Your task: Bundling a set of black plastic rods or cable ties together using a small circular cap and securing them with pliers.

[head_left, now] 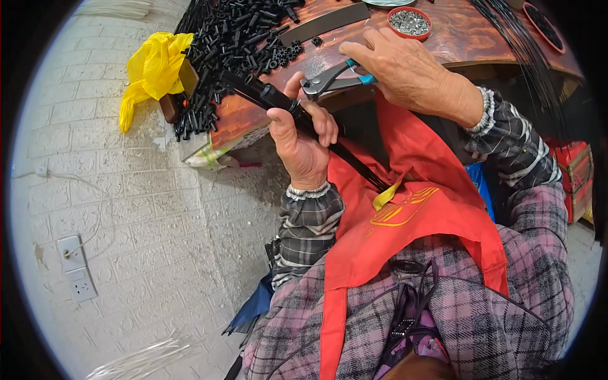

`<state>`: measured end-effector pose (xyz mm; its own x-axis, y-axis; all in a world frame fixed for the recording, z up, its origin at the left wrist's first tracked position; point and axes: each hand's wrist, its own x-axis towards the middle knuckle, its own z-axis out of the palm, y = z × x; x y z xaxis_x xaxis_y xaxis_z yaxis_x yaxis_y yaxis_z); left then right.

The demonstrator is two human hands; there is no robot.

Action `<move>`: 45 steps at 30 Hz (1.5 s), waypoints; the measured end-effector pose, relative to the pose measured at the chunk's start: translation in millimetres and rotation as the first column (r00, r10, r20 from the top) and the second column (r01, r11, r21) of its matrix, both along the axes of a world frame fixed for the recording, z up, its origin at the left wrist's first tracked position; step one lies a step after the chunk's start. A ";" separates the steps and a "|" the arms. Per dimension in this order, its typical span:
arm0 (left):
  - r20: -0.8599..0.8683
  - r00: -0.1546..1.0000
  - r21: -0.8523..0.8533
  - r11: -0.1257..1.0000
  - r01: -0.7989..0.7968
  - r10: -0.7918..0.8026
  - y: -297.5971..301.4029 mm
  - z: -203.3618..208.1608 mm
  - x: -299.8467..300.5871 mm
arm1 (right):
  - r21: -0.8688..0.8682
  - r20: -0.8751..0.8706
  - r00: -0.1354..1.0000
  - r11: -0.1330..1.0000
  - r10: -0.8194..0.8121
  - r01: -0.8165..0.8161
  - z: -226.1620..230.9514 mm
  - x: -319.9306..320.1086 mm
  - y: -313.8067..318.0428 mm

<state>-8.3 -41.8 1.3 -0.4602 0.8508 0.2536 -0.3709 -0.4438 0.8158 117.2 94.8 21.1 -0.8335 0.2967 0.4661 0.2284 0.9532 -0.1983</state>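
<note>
My left hand (301, 145) is closed loosely round a bundle of thin black rods (358, 161) with a black collar (271, 95), much like an umbrella frame. The bundle slants from the table edge down to my lap, across a red apron (411, 221). Its thumb and index finger stick up beside the collar. In my right hand (411, 73) are pliers (335, 81) with blue on the handles, their jaws close to my left fingers. The pliers' handle ends are hidden by the palm.
Small black tubular parts (237, 38) are heaped on the wooden table (456, 25) at far left. A red dish (427, 35) of small metal pieces stands behind my right hand. Long black rods (519, 44) overhang the right edge. A yellow bag (155, 66) lies left of the heap.
</note>
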 end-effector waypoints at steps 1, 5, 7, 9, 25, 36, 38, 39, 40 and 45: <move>0.000 1.000 0.000 1.000 -0.001 0.001 -0.6 -0.3 -0.4 | 0.046 -0.035 0.999 0.999 0.016 -0.015 -0.7 -1.9 1.7; 0.002 1.000 -0.001 1.000 0.016 -0.016 -2.7 -0.4 -1.3 | 0.114 -0.028 0.999 0.993 0.021 -0.018 4.5 -5.8 -1.3; 0.002 1.000 0.000 1.000 0.020 -0.020 -2.6 -0.4 -0.9 | 0.196 -0.086 0.995 0.980 0.051 -0.033 8.0 -4.5 -6.5; 0.019 1.000 -0.009 1.000 0.014 -0.013 -2.1 -0.7 -0.3 | 0.234 -0.087 0.995 0.972 0.049 -0.027 10.3 -5.2 -6.5; 0.005 1.000 -0.013 1.000 0.016 -0.016 -1.8 0.6 2.0 | 0.296 -0.084 0.996 0.955 0.022 0.003 8.4 -3.7 -6.1; 0.039 0.995 0.027 0.996 0.088 -0.089 -0.2 2.1 -1.8 | -0.122 -0.188 0.978 0.986 0.086 -0.110 -26.4 -21.6 2.5; 0.038 0.996 0.022 0.996 0.083 -0.084 -0.3 1.5 -2.0 | -0.355 -0.212 0.971 0.917 0.113 -0.184 -41.4 -26.3 -5.9; 0.036 0.997 0.012 0.997 0.073 -0.073 -0.9 0.7 -2.7 | -0.443 -0.227 0.970 0.878 0.088 -0.183 -45.8 -28.2 -14.6; 0.037 0.996 0.014 0.997 0.075 -0.076 -1.5 -0.2 -3.3 | -0.452 -0.245 0.965 0.870 0.091 -0.196 -47.6 -28.6 -19.2; 0.053 0.998 -0.006 1.000 0.022 -0.022 -2.7 3.8 -5.3 | -0.404 -0.280 0.958 0.897 0.066 -0.180 -29.6 -22.2 -21.7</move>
<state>-13.6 -44.5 5.1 -0.4541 0.8624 0.2239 -0.4230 -0.4298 0.7977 95.0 73.1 -8.5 -0.7473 0.4149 0.5191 0.0025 0.7830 -0.6220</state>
